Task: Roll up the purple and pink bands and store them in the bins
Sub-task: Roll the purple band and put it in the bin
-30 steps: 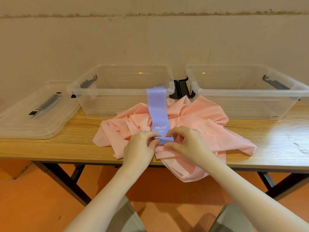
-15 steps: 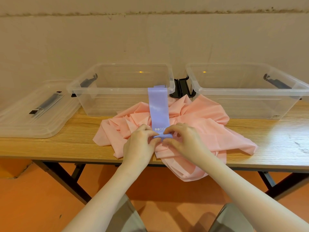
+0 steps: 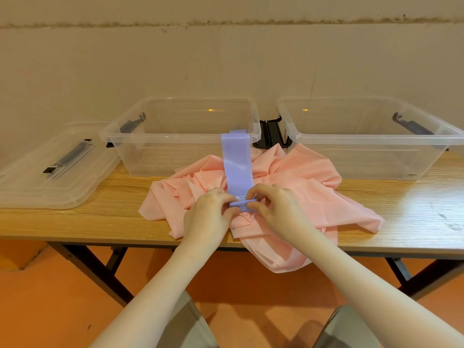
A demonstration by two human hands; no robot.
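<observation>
The left hand and right hand are pinching the rolled near end of the purple band, which is lying over the crumpled pink band and reaching the left clear bin's rim on the wooden table

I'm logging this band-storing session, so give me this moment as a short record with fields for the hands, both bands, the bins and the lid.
left hand: pinches the near rolled end of the purple band
right hand: pinches the same roll from the other side
purple band: lies flat over the pink band, far end against the left bin's front wall
pink band: unrolled, crumpled on the table, part hanging over the near edge
left bin: open, nothing seen inside
right bin: open, nothing seen inside
lid: lies left of the bins
</observation>
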